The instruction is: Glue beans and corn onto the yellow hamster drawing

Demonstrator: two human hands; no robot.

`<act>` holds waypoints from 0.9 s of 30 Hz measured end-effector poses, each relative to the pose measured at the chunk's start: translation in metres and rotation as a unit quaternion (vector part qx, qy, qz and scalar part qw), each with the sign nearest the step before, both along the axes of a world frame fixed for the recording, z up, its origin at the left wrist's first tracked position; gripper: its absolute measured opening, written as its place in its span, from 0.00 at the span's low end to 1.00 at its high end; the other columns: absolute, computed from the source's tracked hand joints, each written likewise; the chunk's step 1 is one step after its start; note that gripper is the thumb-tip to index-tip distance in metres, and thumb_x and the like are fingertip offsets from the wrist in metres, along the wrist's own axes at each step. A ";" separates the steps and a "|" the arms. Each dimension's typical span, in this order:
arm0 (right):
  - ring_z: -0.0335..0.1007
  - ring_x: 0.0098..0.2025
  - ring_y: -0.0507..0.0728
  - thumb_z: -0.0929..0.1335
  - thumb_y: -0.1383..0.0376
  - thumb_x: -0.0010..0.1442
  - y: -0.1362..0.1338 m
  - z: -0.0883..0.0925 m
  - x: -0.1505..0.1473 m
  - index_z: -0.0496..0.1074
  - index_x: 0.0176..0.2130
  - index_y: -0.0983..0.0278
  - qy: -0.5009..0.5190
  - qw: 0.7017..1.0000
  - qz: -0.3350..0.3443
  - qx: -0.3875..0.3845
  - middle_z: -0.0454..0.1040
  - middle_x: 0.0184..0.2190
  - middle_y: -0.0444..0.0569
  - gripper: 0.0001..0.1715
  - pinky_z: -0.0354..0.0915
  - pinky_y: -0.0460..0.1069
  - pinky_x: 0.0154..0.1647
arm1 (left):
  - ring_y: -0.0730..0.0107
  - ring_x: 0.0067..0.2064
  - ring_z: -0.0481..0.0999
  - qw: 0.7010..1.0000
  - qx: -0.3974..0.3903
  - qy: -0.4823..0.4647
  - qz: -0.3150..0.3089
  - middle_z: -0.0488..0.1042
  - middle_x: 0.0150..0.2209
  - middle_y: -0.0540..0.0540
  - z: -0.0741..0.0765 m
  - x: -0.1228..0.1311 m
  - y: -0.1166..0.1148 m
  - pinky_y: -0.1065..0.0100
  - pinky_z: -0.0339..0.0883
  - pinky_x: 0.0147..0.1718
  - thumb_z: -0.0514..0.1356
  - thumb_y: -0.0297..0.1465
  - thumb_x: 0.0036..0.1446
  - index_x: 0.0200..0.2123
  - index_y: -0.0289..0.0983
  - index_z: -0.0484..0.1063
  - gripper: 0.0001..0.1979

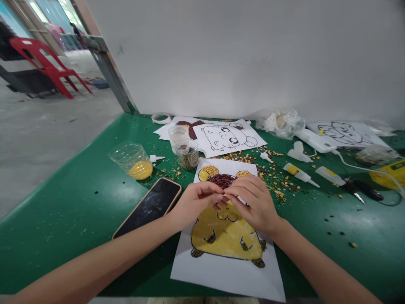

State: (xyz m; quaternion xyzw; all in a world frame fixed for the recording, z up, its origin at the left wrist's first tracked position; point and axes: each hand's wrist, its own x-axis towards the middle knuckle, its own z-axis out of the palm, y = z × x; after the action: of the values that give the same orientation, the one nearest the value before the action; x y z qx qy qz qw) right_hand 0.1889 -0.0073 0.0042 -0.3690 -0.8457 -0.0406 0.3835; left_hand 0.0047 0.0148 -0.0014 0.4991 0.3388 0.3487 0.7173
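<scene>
A paper with a hamster picture (218, 240) lies in front of me, its body covered in fine yellow grains. Dark red beans (222, 180) fill the top of the head, yellow corn kernels (210, 170) fill the ears, and dark green grains fill the feet. Over the hamster's face, my left hand (199, 200) and my right hand (255, 200) meet at the fingertips. Both are closed in a pinch. A tiny pale bit shows between them, too small to name, and I cannot tell which hand holds it. My fingers hide part of the face.
A phone (148, 207) lies left of the paper. Behind it are a tipped plastic jar of yellow grain (140, 169) and a cup of green beans (188, 161). Glue bottles (300, 173), scattered grains (280, 185) and a screwdriver (363, 190) lie right. A wall (247, 59) borders the table's back.
</scene>
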 end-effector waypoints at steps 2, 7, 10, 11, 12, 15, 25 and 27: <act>0.67 0.38 0.54 0.65 0.70 0.57 0.000 0.000 0.000 0.71 0.36 0.64 0.002 1.000 0.003 0.001 0.74 0.32 0.47 0.05 0.63 0.53 0.45 | 0.75 0.28 0.74 1.000 0.006 0.003 0.003 0.76 0.28 0.48 0.000 0.000 0.000 0.73 0.69 0.29 0.64 0.30 0.49 0.31 0.32 0.72 0.07; 0.67 0.38 0.54 0.65 0.70 0.57 -0.001 0.001 -0.002 0.71 0.36 0.63 0.007 1.000 0.005 0.000 0.74 0.32 0.47 0.05 0.63 0.52 0.44 | 0.74 0.28 0.74 1.000 0.011 0.016 0.005 0.75 0.28 0.48 0.002 0.001 0.001 0.73 0.69 0.29 0.63 0.31 0.49 0.30 0.32 0.72 0.08; 0.67 0.37 0.54 0.65 0.71 0.57 -0.002 0.002 -0.003 0.71 0.36 0.63 0.016 1.000 0.008 -0.005 0.74 0.32 0.47 0.06 0.63 0.52 0.43 | 0.75 0.28 0.74 1.000 0.014 0.020 0.007 0.75 0.27 0.48 0.002 0.001 0.001 0.73 0.68 0.29 0.63 0.31 0.49 0.30 0.32 0.72 0.07; 0.67 0.37 0.54 0.65 0.71 0.57 -0.002 0.002 -0.003 0.71 0.36 0.63 0.019 1.000 0.010 -0.007 0.74 0.32 0.47 0.06 0.63 0.52 0.43 | 0.75 0.28 0.74 1.000 0.016 0.020 0.007 0.75 0.28 0.48 0.002 0.001 0.001 0.73 0.68 0.29 0.63 0.31 0.49 0.30 0.32 0.72 0.07; 0.67 0.37 0.54 0.65 0.71 0.57 -0.002 0.002 -0.003 0.71 0.36 0.63 0.023 1.000 0.012 -0.010 0.74 0.32 0.47 0.07 0.63 0.52 0.43 | 0.74 0.29 0.74 1.000 0.019 0.019 0.007 0.75 0.28 0.48 0.001 0.001 0.001 0.73 0.68 0.29 0.63 0.32 0.49 0.30 0.32 0.72 0.08; 0.67 0.37 0.54 0.64 0.72 0.57 -0.002 0.001 -0.003 0.70 0.36 0.63 0.031 0.999 0.011 -0.019 0.74 0.32 0.47 0.08 0.63 0.52 0.43 | 0.73 0.30 0.74 0.999 0.027 0.023 0.009 0.75 0.28 0.48 0.001 0.001 0.000 0.72 0.68 0.30 0.63 0.32 0.49 0.30 0.33 0.72 0.08; 0.65 0.36 0.54 0.64 0.72 0.56 -0.003 -0.001 -0.006 0.69 0.34 0.64 0.038 0.998 0.002 -0.043 0.72 0.31 0.48 0.05 0.61 0.51 0.41 | 0.76 0.28 0.72 0.999 0.038 0.031 0.004 0.75 0.27 0.48 0.004 0.000 -0.001 0.74 0.68 0.29 0.63 0.33 0.50 0.29 0.32 0.71 0.08; 0.65 0.36 0.54 0.64 0.72 0.56 -0.003 -0.001 -0.006 0.69 0.33 0.64 0.037 0.999 0.001 -0.037 0.72 0.30 0.47 0.05 0.61 0.51 0.41 | 0.75 0.28 0.72 0.998 0.043 0.035 0.004 0.74 0.27 0.48 0.004 0.001 -0.001 0.73 0.68 0.29 0.63 0.33 0.50 0.28 0.32 0.71 0.09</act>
State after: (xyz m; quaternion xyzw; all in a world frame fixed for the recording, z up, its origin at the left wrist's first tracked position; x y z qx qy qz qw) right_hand 0.1829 -0.0100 0.0031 -0.3836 -0.8319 0.0051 0.4009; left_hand 0.0053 0.0139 0.0027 0.5400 0.3504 0.3476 0.6818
